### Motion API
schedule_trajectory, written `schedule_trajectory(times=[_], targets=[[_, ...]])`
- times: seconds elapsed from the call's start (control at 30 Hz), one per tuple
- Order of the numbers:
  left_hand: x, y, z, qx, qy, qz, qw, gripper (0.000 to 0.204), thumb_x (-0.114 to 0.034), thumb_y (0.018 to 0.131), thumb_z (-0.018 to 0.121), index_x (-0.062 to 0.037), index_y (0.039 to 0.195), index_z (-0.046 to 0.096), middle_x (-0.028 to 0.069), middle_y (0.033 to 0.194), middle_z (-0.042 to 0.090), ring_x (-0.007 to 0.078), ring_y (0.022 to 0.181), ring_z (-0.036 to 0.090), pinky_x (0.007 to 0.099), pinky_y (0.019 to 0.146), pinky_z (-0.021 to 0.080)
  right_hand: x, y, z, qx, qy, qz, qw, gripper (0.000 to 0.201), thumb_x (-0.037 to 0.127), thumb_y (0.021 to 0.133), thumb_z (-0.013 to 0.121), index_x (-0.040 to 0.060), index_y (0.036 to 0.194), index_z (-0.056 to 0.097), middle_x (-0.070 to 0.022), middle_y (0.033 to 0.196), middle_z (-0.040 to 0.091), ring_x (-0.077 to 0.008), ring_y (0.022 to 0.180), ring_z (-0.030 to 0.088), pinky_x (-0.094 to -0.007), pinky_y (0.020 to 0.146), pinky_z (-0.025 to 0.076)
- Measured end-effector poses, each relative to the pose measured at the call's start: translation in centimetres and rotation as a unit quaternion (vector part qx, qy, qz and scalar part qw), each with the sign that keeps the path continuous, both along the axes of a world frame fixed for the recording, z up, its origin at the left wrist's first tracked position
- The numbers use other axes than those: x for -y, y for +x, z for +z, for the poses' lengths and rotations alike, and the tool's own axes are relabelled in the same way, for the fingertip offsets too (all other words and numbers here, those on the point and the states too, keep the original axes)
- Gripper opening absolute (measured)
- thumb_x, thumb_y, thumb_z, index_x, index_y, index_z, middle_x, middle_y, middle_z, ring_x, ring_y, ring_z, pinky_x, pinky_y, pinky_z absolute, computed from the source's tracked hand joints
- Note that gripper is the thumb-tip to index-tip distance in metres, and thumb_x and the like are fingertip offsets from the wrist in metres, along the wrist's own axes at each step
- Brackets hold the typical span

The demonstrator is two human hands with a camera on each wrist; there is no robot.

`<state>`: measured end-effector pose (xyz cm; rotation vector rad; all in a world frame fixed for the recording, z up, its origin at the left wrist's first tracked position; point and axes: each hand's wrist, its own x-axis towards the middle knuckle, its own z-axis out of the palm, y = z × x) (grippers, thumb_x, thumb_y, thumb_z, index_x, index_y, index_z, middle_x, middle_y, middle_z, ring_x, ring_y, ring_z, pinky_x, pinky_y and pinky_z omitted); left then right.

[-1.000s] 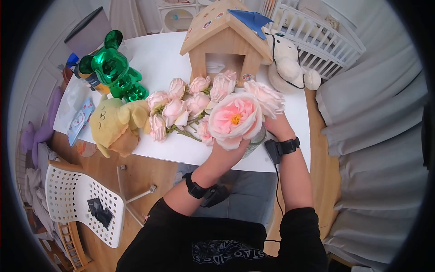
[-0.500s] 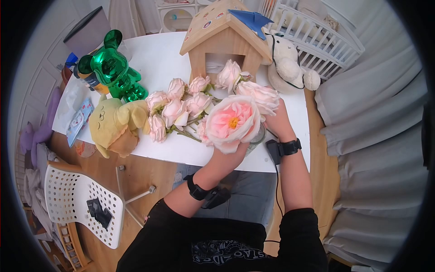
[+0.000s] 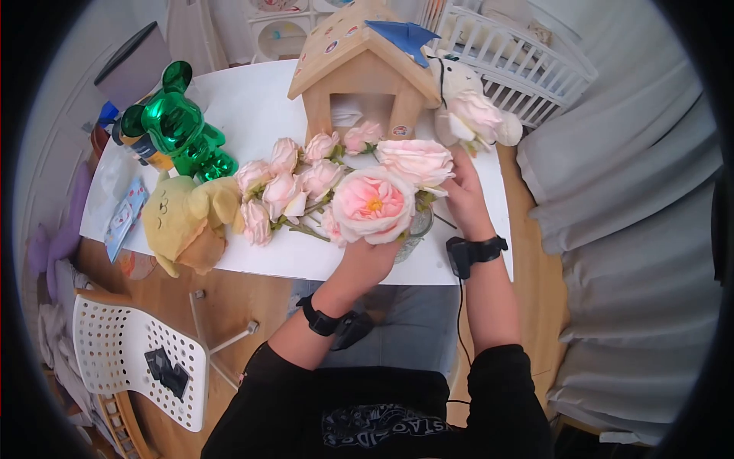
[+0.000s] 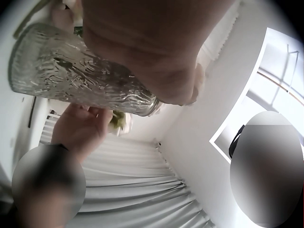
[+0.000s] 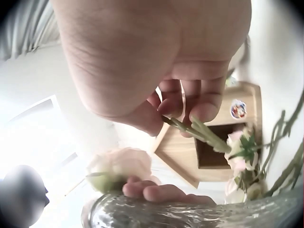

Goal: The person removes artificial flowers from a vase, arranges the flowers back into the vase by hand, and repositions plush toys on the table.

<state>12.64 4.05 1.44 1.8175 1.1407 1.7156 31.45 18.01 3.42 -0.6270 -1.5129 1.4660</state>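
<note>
In the head view my left hand point(image 3: 371, 262) is at the clear textured glass vase point(image 3: 417, 229), partly behind a large open pink rose point(image 3: 373, 205). Its fingers curl over the vase near the mouth in the right wrist view. A second pink rose point(image 3: 417, 162) stands beside the open one at the vase. My right hand point(image 3: 468, 200) is just right of the vase. In the right wrist view its fingers and thumb pinch a green stem point(image 5: 204, 135). A blurred pink rose point(image 3: 475, 121) is above that hand. The left wrist view shows the vase point(image 4: 71, 71) tilted across the picture.
Several pink roses point(image 3: 283, 191) lie left of the vase on the white table point(image 3: 267, 84). Behind stands a wooden house point(image 3: 359, 84); a white plush point(image 3: 459, 76) is beside it. A green shiny bear point(image 3: 174, 122) and a yellow plush point(image 3: 187, 222) are at the left.
A rose that was raised before the house has moved right, above my right hand. A smaller rose lying near the house shows more clearly. The head view has shifted slightly.
</note>
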Motion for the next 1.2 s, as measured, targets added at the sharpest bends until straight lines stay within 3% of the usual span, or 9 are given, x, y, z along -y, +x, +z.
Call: schedule_trajectory(times=[0.17, 0.27, 0.43, 0.57, 0.63, 0.7, 0.9, 0.97, 1.2], targets=[[0.5, 0.2, 1.9, 0.115, -0.13, -0.038, 0.984, 0.027, -0.01, 0.107, 0.068, 0.0035, 0.13, 0.07, 0.0088, 0.121, 0.074, 0.0186, 0.114, 0.064, 0.0346, 0.104, 0.05, 2.8, 2.1, 3.7, -0.089, 0.149, -0.13, 0.976, 0.017, 0.005, 0.107, 0.067, 0.0047, 0.116, 0.053, -0.0068, 0.1, 0.062, -0.019, 0.09, 0.07, -0.0305, 0.073, 0.056], [0.4, 0.4, 2.5, 0.143, -0.163, -0.043, 0.975, 0.027, -0.011, 0.108, 0.066, 0.0029, 0.13, 0.07, 0.0089, 0.123, 0.074, 0.0199, 0.116, 0.065, 0.0354, 0.106, 0.05, 5.4, 2.7, 7.5, -0.093, 0.153, -0.166, 0.97, 0.016, 0.004, 0.108, 0.065, 0.0029, 0.118, 0.053, -0.0084, 0.1, 0.063, -0.0204, 0.089, 0.07, -0.0316, 0.073, 0.057], [0.2, 0.6, 2.9, 0.178, -0.145, -0.036, 0.973, 0.027, -0.011, 0.109, 0.064, 0.002, 0.131, 0.07, 0.0074, 0.126, 0.073, 0.0185, 0.119, 0.063, 0.0353, 0.107, 0.048, 7.9, 0.9, 9.7, -0.085, 0.207, -0.072, 0.972, 0.015, 0.007, 0.109, 0.064, -0.0001, 0.119, 0.055, -0.0098, 0.103, 0.065, -0.0204, 0.088, 0.071, -0.0327, 0.075, 0.058], [0.1, 0.4, 2.7, 0.164, -0.15, -0.038, 0.974, 0.03, -0.011, 0.109, 0.063, 0.0015, 0.136, 0.067, 0.0089, 0.133, 0.069, 0.0187, 0.126, 0.06, 0.0358, 0.112, 0.045, 8.7, -0.2, 9.7, 0.051, 0.199, -0.071, 0.976, 0.012, 0.006, 0.109, 0.064, -0.0013, 0.118, 0.059, -0.0129, 0.109, 0.066, -0.0216, 0.095, 0.072, -0.0342, 0.079, 0.058], [-0.1, 0.4, 2.8, 0.171, -0.142, -0.042, 0.974, 0.031, -0.011, 0.109, 0.062, 0.0014, 0.137, 0.066, 0.0092, 0.135, 0.068, 0.0186, 0.127, 0.059, 0.0357, 0.113, 0.044, 8.2, 0.3, 8.3, 0.216, 0.275, -0.118, 0.93, 0.013, 0.001, 0.105, 0.069, -0.0022, 0.116, 0.063, -0.0107, 0.11, 0.068, -0.0188, 0.095, 0.071, -0.0323, 0.08, 0.057], [0.0, 0.4, 2.9, 0.18, -0.144, -0.044, 0.972, 0.031, -0.011, 0.109, 0.062, 0.0014, 0.137, 0.066, 0.0092, 0.135, 0.068, 0.0189, 0.127, 0.059, 0.0354, 0.113, 0.043, 8.9, -1.1, 9.4, 0.167, 0.292, -0.111, 0.935, 0.02, 0.002, 0.1, 0.076, -0.0009, 0.118, 0.067, -0.0079, 0.108, 0.071, -0.0157, 0.091, 0.07, -0.0305, 0.078, 0.056], [0.0, 0.4, 2.8, 0.183, -0.175, -0.048, 0.966, 0.032, -0.011, 0.109, 0.062, 0.0017, 0.138, 0.066, 0.0093, 0.136, 0.068, 0.0187, 0.128, 0.058, 0.0353, 0.113, 0.044, 10.4, -1.6, 10.7, 0.281, 0.245, -0.203, 0.905, 0.034, 0.01, 0.093, 0.085, 0.0006, 0.123, 0.07, -0.0035, 0.095, 0.074, -0.013, 0.082, 0.067, -0.0304, 0.07, 0.053], [-0.2, 0.5, 2.4, 0.182, -0.154, -0.041, 0.97, 0.033, -0.011, 0.109, 0.062, 0.0017, 0.14, 0.065, 0.0091, 0.137, 0.068, 0.0181, 0.129, 0.058, 0.0349, 0.112, 0.044, 10.9, -1.5, 11.1, 0.331, 0.225, -0.195, 0.895, 0.039, 0.026, 0.094, 0.084, 0.0048, 0.125, 0.075, -0.0135, 0.101, 0.077, -0.0315, 0.084, 0.071, -0.041, 0.077, 0.058], [-0.2, 0.6, 2.2, 0.229, -0.155, -0.061, 0.959, 0.032, -0.012, 0.109, 0.064, 0.0024, 0.137, 0.069, 0.0073, 0.133, 0.072, 0.0158, 0.124, 0.062, 0.0331, 0.108, 0.048, 11.9, -0.1, 10.3, 0.4, 0.352, -0.253, 0.808, 0.043, 0.031, 0.089, 0.086, 0.0071, 0.124, 0.076, -0.0166, 0.117, 0.074, -0.0388, 0.099, 0.072, -0.0466, 0.083, 0.059]])
